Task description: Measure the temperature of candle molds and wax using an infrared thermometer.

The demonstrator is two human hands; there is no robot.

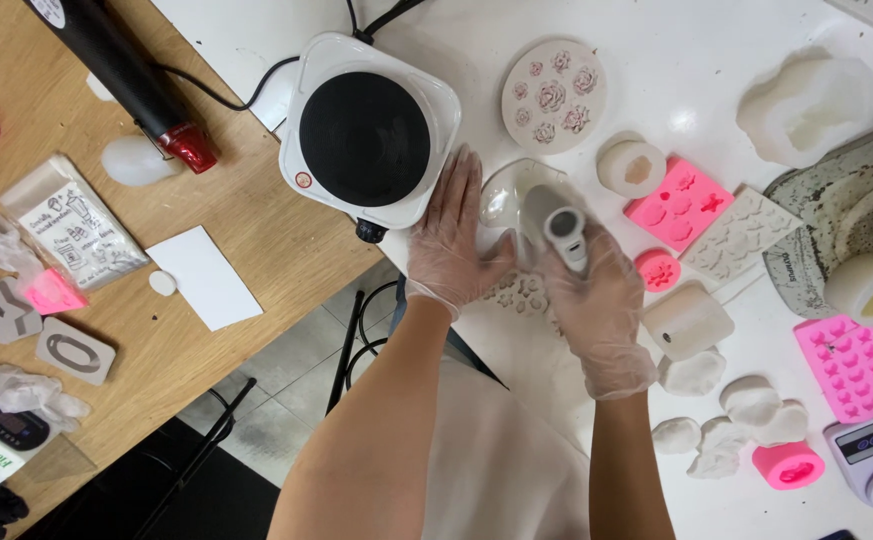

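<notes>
Overhead, white table [656, 60] beside wooden desk [256, 230]; left hand [453, 240] flat, released — right hand [591, 290] grasping grey handheld device [559, 228].

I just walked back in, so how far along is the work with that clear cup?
Done: moulds and white cast pieces are laid out. In hand: left hand steadies the clear cup; right hand holds a grey handheld device over it. Left: the pink mould looks unfilled.
</notes>
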